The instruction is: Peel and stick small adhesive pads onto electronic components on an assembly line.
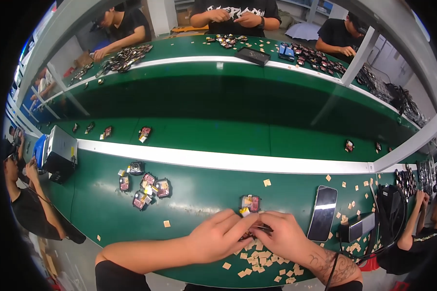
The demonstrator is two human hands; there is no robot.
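Close to the front edge of the green table, my left hand (222, 236) and my right hand (282, 235) meet with bent fingers around a small dark electronic unit (248, 236). Most of that unit is hidden by the fingers. Just beyond my fingertips lies a similar black-cased unit (250, 202) with a reddish circuit board and a yellow-and-white tab. Under and beside my right hand, many small tan square pieces (262, 259) are scattered on the table.
Several like units (148, 186) sit in a group to the left. At the right are a smartphone (324, 213), a dark box-shaped device (358, 228) and cables. A white rail (194, 159) crosses behind, before a green belt (204, 133). Other people work around.
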